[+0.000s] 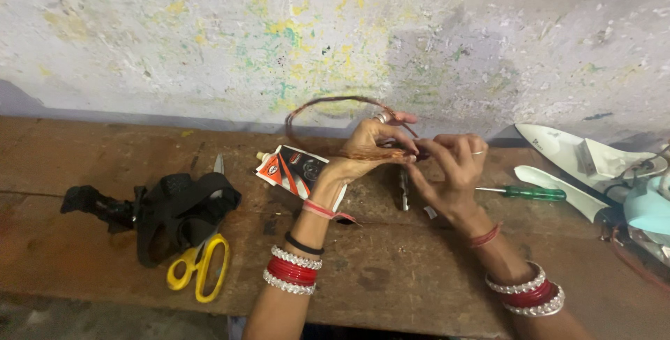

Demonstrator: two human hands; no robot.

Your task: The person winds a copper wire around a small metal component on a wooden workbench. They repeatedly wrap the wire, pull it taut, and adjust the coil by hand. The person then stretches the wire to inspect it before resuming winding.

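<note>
My left hand [366,146] is raised over the wooden bench [391,270] and grips a coil of thin copper wire [317,105], whose loop arcs up against the wall. My right hand [453,165] meets it from the right, fingertips pinching the wire bundle where the two hands touch. Both wrists wear red and silver bangles. Under my left hand lies a squeezed adhesive tube [293,170], white, red and black. A small metal tool [404,190] lies on the bench between my wrists.
A green-handled screwdriver [530,193] lies right of my hands. White and pale blue appliance shell parts [593,162] sit at the far right. Yellow-handled scissors [201,263] and a black strap with a camera mount [167,211] lie at the left. A paint-flecked wall [335,33] backs the bench.
</note>
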